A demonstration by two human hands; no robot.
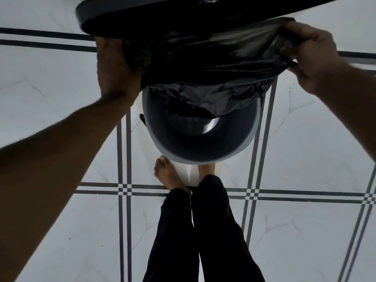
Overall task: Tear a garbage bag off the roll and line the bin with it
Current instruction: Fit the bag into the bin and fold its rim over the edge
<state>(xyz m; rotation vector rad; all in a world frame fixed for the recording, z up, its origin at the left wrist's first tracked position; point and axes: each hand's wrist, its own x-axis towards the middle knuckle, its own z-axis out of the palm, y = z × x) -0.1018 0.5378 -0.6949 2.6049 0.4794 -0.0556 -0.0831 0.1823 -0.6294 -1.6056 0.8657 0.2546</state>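
Both hands [114,64] [313,58] pinching garbage bag [213,58] above bin [203,143], raised lid [162,15] overhead.

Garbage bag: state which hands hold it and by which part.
Both hands hold the black garbage bag by its open edge: the left hand grips the left side, the right hand pinches the right side, above the bin.

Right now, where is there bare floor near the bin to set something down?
Bare tile lies left of the bin, under the left forearm, and right of it past the double floor stripe. The near side is crowded by the feet; the bag, stretched between both hands, covers the far side.
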